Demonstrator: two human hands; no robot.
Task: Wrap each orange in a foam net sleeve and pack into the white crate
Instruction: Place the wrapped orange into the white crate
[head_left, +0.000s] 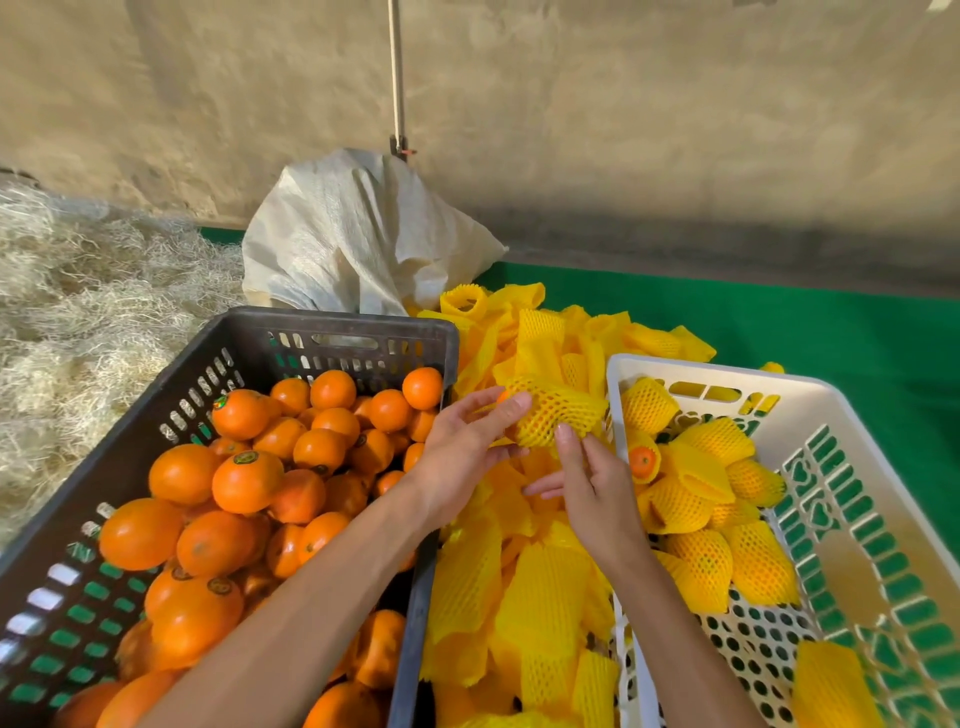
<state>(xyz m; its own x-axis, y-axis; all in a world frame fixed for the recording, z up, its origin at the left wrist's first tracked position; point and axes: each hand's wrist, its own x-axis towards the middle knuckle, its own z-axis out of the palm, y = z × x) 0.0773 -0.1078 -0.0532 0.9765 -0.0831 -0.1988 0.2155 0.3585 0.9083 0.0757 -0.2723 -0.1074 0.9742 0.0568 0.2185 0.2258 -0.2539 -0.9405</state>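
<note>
- Left hand (462, 447) grips a sleeved orange (553, 415) between the dark crate (332, 332) and white crate (852, 415).
- Right hand (592, 488) pinches its sleeve's lower edge.

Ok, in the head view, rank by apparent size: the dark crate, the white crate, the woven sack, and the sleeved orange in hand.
1. dark crate and white crate: alike, both cut off by the frame, so not ranked.
3. woven sack, farther away.
4. sleeved orange, held by left hand and right hand.
</note>
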